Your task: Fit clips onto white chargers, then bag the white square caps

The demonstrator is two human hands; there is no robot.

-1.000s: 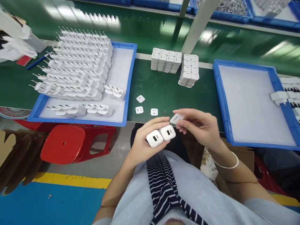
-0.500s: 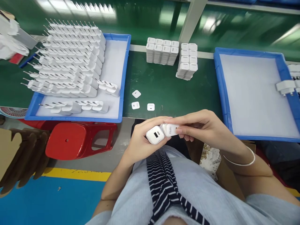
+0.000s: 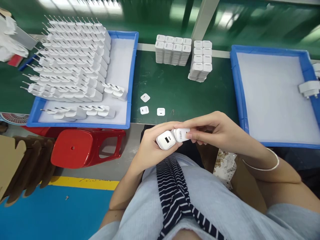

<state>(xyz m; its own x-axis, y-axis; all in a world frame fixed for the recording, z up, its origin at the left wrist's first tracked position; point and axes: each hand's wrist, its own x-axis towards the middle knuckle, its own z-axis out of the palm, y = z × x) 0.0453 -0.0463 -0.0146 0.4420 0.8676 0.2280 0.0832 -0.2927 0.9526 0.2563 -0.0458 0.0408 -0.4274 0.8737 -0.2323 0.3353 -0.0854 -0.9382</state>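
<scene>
The green table [image 3: 170, 91] is stretching across in front of me, with one blue tray [image 3: 132, 81] lying to my left and another blue tray [image 3: 275, 100] to my right. A block of white plug adapters [image 3: 75, 63] is filling much of the left tray, its pins sticking up. Beside me on the left, a red stool [image 3: 72, 149] is standing on the floor. My left hand [image 3: 148, 148] is closing round two white chargers [image 3: 165, 140], and my right hand [image 3: 215, 131] is pinching a lettered white cover [image 3: 179, 135] between thumb and fingers. Two stacks of white pieces [image 3: 172, 50] are standing towards the back of the table, between the trays. The chargers are sitting side by side just off the table's near edge, the left one showing its ports. The cover is lying over the right one's end; I cannot tell whether it is seated. Three loose plates [image 3: 161, 111] are resting near the left tray.
</scene>
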